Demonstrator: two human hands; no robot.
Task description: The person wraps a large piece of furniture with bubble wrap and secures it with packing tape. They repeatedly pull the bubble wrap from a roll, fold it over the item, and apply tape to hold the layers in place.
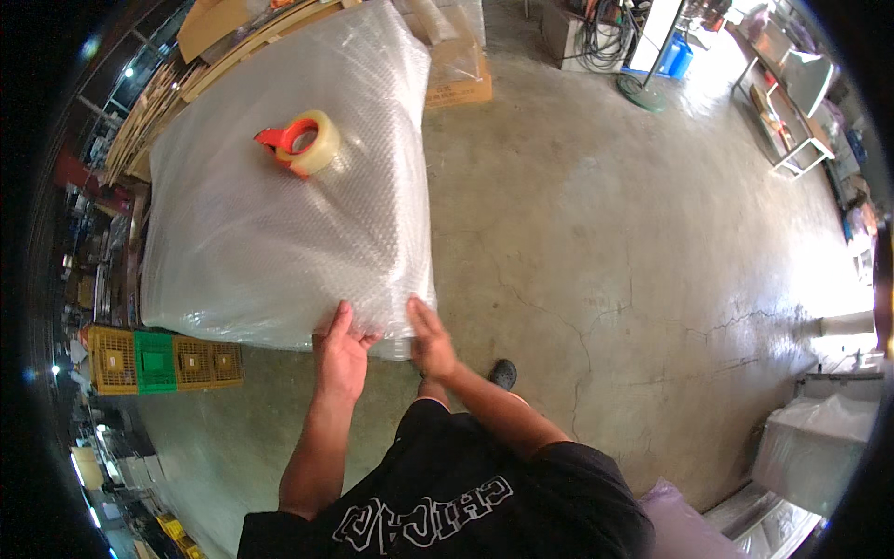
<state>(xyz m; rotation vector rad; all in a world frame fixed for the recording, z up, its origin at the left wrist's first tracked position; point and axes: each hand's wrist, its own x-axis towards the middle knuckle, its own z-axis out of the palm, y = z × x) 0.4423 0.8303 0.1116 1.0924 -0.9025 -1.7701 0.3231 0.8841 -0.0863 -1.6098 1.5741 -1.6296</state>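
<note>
One large boxy bundle in clear bubble wrap (270, 233): filling the left and centre of the view, near edge right in front of the body, sheet wrinkled toward the near right corner.

Left hand (343, 363), first of two: at the near edge of the wrap, thumb pointing away, fingers partly bent; cannot tell whether pinching the sheet.

Right hand (432, 347), second of two: at the near right corner, close to the left, fingers fairly straight and close together, blurred; cannot tell whether gripping.

Lying on the wrap: one roll of clear yellowish tape (326, 142) in one red-orange dispenser (272, 138), well apart from both hands, taking up part of the top.

Near left corner: four plastic crate sections in a row, three yellow (112, 360) and one green (155, 363).

Far side: one brown cardboard box (461, 91) beside the far right corner; thin wooden strips (138, 126) along the far left, too many to count.

Across the grey concrete floor (596, 233): one dark cable coil (605, 42), one blue container (678, 60), one round green stand base (640, 91).

Lower right: one bulky plastic-covered object (810, 447).

Underfoot: one dark shoe (503, 374) showing.
</note>
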